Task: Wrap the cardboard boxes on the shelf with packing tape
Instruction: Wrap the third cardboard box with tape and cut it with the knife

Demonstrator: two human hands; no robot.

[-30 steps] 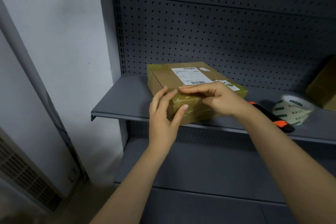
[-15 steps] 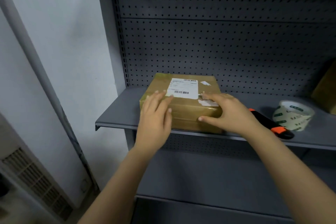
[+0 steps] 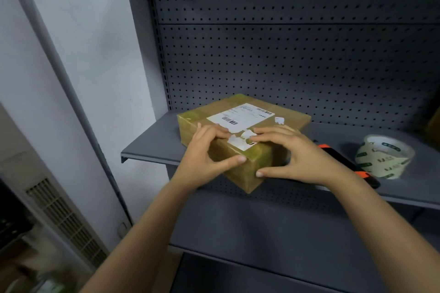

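Observation:
A flat cardboard box (image 3: 285, 118) with a white shipping label and glossy tape on it lies on the grey shelf (image 3: 152, 147), turned so one corner juts over the shelf's front edge. My left hand (image 3: 204, 154) grips the near left side of that corner, fingers on top and thumb on the side face. My right hand (image 3: 295, 157) grips the near right side the same way. A roll of printed packing tape (image 3: 385, 157) stands on the shelf to the right, apart from both hands.
A black and orange utility knife (image 3: 342, 164) lies on the shelf between the box and the tape roll, partly behind my right hand. Another cardboard box (image 3: 434, 123) peeks in at the right edge. A perforated back panel (image 3: 285, 59) stands behind; a lower shelf (image 3: 262, 228) lies below.
The box has been rotated on the shelf, so a corner now points toward me and overhangs the edge. Both hands moved with it and now grip that near corner.

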